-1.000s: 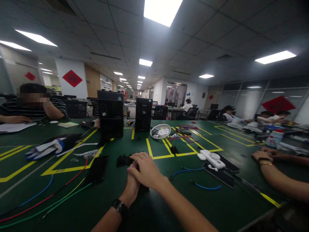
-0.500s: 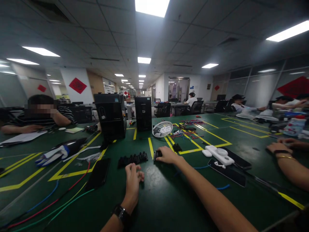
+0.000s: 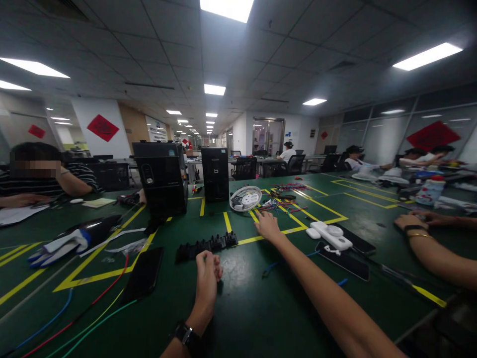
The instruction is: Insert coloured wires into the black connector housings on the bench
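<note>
A row of black clip-like plastic pieces (image 3: 206, 246) lies on the green table in front of me. My left hand (image 3: 207, 273) rests on its side just below the row, fingers loosely bent and a little apart, holding nothing that I can see. Farther out to the right, my right hand (image 3: 269, 226) reaches down to the table near the yellow tape, its fingers bent and closed over a spot. Whatever lies under these fingers is hidden.
Two black computer towers (image 3: 162, 179) and a white round basket-like cover (image 3: 246, 199) stand beyond my hands. Loose wires (image 3: 286, 199) lie behind. A white power bank-like device (image 3: 331, 234), phones (image 3: 143, 273) and gloves (image 3: 61, 247) surround me. A co-worker's hands (image 3: 413, 221) are at right.
My hands have parted. The right hand set a black piece at the row's right end, let go, and reached farther right to a small black piece, now covered. The left hand stays near the row.
</note>
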Demonstrator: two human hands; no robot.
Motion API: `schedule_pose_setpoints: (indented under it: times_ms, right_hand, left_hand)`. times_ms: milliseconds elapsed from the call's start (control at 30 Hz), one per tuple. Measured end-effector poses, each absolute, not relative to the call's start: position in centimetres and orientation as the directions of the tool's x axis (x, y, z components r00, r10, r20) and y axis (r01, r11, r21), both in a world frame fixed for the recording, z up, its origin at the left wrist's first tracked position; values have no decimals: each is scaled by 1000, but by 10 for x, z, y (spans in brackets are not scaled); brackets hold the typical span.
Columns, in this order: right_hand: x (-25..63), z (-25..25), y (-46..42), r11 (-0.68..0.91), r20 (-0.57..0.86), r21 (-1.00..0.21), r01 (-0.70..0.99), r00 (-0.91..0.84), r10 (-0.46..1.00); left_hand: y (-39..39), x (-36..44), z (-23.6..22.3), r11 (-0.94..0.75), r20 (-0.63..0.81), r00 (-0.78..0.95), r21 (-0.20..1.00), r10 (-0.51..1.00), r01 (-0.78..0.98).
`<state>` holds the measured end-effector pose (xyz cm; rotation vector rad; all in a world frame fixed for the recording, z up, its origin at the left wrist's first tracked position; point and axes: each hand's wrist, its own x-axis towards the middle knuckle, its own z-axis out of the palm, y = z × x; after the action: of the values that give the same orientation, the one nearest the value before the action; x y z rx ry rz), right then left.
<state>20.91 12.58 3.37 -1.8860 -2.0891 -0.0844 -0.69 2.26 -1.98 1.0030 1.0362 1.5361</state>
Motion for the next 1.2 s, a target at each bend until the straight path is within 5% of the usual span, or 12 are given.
schedule_pose_setpoints:
  times_ms: [167, 333, 467, 567, 700, 867, 1200]
  right_hand:
    - [236, 32, 93, 20, 233, -223, 975, 34, 972]
    - [213, 43, 65, 130, 269, -306, 943, -46, 962]
    - [167, 47, 28, 454, 361, -336, 825, -333, 871]
    - [151, 46, -8, 636, 457, -284, 718, -482, 747]
    - [196, 40, -49, 444, 505, -311, 840, -250, 826]
    - [281, 12, -73, 139, 343, -312, 940, -25, 939]
    - [239, 21, -47, 325, 367, -348, 880, -191, 910]
  left_hand:
    - [22, -5, -20, -229, 217, -82, 953, 973, -198]
    - [17, -1, -15, -124, 109, -68, 943, 992, -309]
    - [7, 9, -7, 133, -115, 67, 817, 991, -560]
    - [1, 9, -5, 239, -204, 126, 778, 971, -581]
    - [-2, 3, -3, 203, -219, 32, 828, 975, -522]
    - [-7, 9, 2, 213, -203, 78, 821, 976, -529]
    - [20, 18, -17, 144, -150, 35, 817, 988, -558]
